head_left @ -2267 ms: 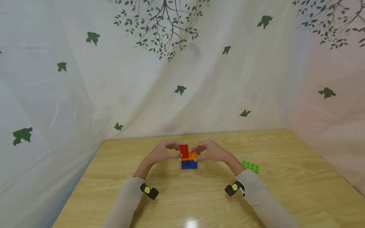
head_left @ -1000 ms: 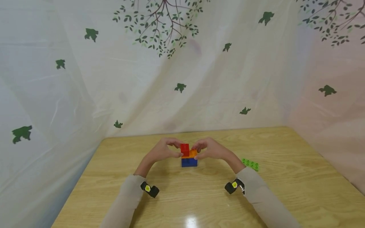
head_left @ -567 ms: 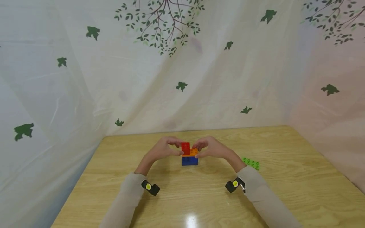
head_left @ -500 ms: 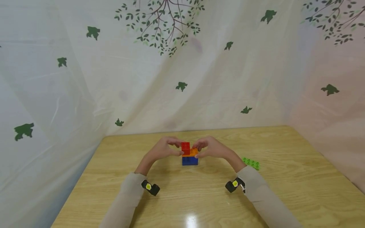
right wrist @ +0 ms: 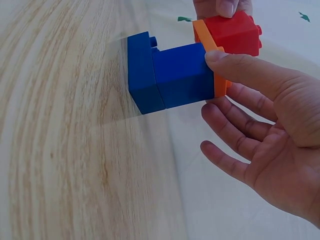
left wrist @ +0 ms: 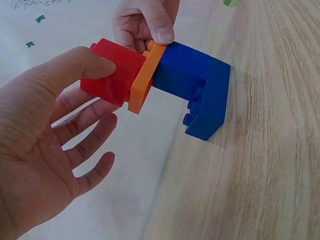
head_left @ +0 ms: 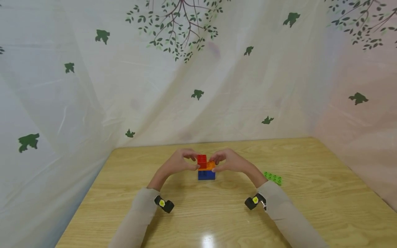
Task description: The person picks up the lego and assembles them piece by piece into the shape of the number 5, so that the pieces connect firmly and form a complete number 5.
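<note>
Close work now! Pinches a red square plastic brick (head_left: 202,161) in the left hand (head_left: 179,161), thumb on the near face, other fingers loosely apart. Pinches a flat orange plastic plate (left wrist: 146,78) in the right hand (head_left: 230,162), thumb on the edge, right by the seam with a square blue plastic brick (right wrist: 183,75) just beneath. Below that, a long blue plastic brick (right wrist: 144,75), upright on the pale wooden table (head_left: 189,213), with bare studs at the left end.

And look at that overhang! Red brick out on the left half of the orange plate, over the open step. Push down hard there and could pry the plate's right side off the square blue brick, or rock everything leftward. Push on one corner only and could seat red crooked; hard to tell from here how fully pressed onto the studs.

Squeeze unevenly and could twist the orange plate. Slacken the right hand too soon and could lose the steadying grip. Down at the base, no hand at all, so could slide under a sideways shove. Off to the right, near the right sleeve (head_left: 288,213), a flat green plastic plate (head_left: 273,178), well apart from the bricks, possibly within a careless forearm's sweep.
</note>
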Demonstrator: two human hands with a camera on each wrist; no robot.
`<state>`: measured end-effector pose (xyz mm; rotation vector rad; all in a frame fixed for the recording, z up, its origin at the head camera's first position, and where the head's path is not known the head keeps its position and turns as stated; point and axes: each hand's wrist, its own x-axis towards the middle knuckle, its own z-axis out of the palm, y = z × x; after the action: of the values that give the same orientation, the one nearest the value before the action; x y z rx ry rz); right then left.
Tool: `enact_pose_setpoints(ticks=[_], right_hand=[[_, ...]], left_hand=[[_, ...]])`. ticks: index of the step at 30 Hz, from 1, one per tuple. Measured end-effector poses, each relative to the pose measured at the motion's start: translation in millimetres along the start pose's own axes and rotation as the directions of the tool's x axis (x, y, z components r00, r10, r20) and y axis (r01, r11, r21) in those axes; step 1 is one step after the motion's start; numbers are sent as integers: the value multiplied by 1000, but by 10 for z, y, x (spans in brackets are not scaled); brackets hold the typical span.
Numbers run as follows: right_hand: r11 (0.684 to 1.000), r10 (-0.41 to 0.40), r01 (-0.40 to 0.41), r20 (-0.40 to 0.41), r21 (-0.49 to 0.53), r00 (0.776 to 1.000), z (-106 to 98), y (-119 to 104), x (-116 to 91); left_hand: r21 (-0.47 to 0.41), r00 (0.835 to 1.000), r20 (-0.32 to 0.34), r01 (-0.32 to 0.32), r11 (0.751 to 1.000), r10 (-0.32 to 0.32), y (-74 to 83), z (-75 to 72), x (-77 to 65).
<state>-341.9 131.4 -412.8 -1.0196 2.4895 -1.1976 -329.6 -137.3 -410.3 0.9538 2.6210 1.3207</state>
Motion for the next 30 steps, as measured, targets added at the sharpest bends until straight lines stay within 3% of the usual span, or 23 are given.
enact_pose_setpoints(ticks=[30], right_hand=[[1000, -25, 25, -3, 6, 1000, 7, 66, 20]], left_hand=[[14, 1000, -1, 2, 1000, -2, 5, 27, 11]])
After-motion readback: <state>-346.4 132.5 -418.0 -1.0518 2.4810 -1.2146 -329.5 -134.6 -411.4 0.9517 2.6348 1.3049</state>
